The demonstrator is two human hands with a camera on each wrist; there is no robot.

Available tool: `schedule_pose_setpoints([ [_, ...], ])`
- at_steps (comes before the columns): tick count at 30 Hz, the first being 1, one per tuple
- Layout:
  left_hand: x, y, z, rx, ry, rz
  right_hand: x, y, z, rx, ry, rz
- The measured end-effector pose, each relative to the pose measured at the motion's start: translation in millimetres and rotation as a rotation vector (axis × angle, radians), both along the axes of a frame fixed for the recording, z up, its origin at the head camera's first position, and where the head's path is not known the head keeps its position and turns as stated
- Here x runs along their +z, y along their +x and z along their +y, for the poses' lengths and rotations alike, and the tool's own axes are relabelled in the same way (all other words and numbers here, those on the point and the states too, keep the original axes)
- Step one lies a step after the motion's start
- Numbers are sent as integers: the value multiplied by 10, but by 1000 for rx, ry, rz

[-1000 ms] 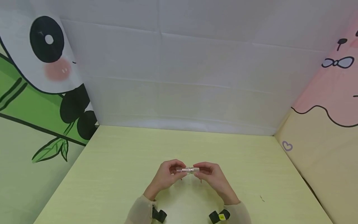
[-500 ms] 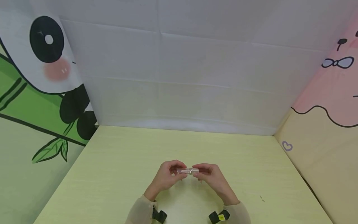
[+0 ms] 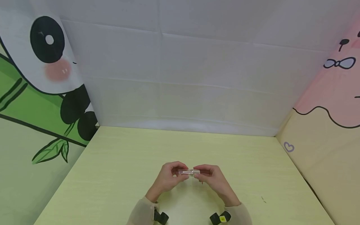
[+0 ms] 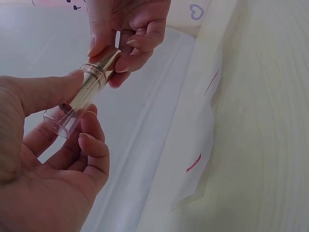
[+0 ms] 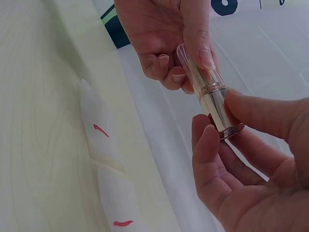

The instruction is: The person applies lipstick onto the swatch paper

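Note:
A lipstick tube (image 3: pixel 192 172) lies sideways between both hands, a little above the table. It has a clear cap (image 4: pixel 54 121) on one end and a shiny gold base (image 5: pixel 212 107) on the other, with ring bands between them. My left hand (image 3: pixel 166 177) pinches the clear cap between thumb and fingers. The gold base is pinched by my right hand (image 3: pixel 216 180), thumb on one side and fingers on the other. Cap and base stand in line, joined at the bands. Fingers cover part of the tube.
White paper slips (image 5: pixel 96 113) with red marks lie on the pale wooden table (image 3: pixel 135 153) near its edge. A white sheet (image 3: pixel 182 62) rises behind the table. Printed cartoon panels flank it, with a panda (image 3: pixel 47 75) on the left. Black wrist cameras (image 3: pixel 220 217) sit by the sleeves.
Both hands have sunk very slightly toward the person with the lipstick tube, and stand a touch closer together. The grip of each hand looks the same.

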State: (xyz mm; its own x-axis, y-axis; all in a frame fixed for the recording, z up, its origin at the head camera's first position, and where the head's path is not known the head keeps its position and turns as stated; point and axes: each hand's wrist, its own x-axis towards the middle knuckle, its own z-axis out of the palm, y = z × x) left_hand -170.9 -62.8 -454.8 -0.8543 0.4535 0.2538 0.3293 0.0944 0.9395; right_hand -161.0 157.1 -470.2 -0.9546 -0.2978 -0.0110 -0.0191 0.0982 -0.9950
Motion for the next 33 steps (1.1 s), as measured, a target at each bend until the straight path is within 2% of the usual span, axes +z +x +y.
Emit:
schedule_pose_setpoints([
  [2,-17,-7,3,4,2,2,-5,-6,1,2,3,-4],
  [6,-222,-95,11,17,6,31,-5,-11,2,9,8,-5],
  [8,-227,-97,11,17,8,38,5,-8,-1,13,5,-6],
  [9,-219,-94,8,16,8,38,21,-4,-4,14,8,-9],
  [13,-14,-9,3,5,8,9,56,-2,-10,25,9,-19],
  [16,19,0,0,6,-1,2,50,-8,-5,31,7,-18],
  [25,55,2,-16,0,8,33,1,7,-1,57,30,19],
  [33,39,20,23,-3,5,25,-74,9,-38,112,87,77],
])
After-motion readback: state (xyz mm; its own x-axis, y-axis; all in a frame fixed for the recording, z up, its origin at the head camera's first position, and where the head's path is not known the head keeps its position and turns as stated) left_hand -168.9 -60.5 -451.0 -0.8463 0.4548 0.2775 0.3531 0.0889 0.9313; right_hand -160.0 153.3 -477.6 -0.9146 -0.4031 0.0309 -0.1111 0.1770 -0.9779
